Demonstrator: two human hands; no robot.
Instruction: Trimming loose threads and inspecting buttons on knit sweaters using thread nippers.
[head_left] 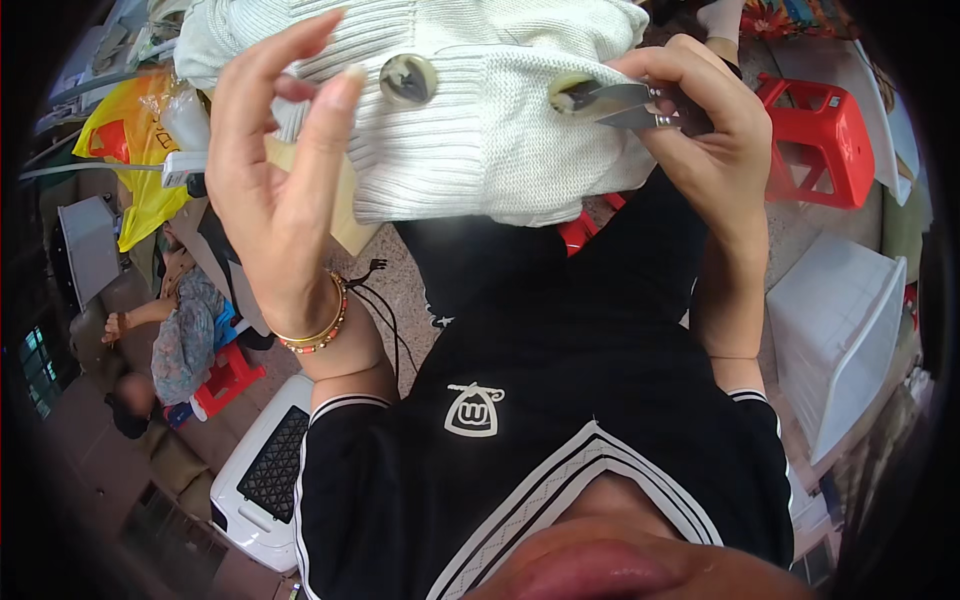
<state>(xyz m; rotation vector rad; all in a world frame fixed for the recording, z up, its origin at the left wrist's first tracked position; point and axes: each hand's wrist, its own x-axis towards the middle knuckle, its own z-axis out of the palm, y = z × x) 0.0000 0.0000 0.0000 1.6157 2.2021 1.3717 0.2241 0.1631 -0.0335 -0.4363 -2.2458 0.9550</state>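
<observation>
Cluttered room, speckled floor point(392, 285): red plastic stool point(850, 150) and white tub point(835, 330) off to the right, yellow plastic bag point(140, 215) and a seated person point(185, 335) to the left. Cream knit garment point(520, 140) is bunched up front, over the wearer's black trousers as seen from above. Left round button point(408, 78) sits on the ribbing toward the garment's left edge; right round button point(572, 93) is on the smoother knit, nearer its right edge. Right hand point(722, 130) grips metal thread snips point(625, 98), blades pointing left, tips at the right button; can't tell if they touch it. Left hand point(285, 190) grasps nothing, thumb and fingers spread just beside the left button; beaded bracelet point(322, 345) on that wrist.
</observation>
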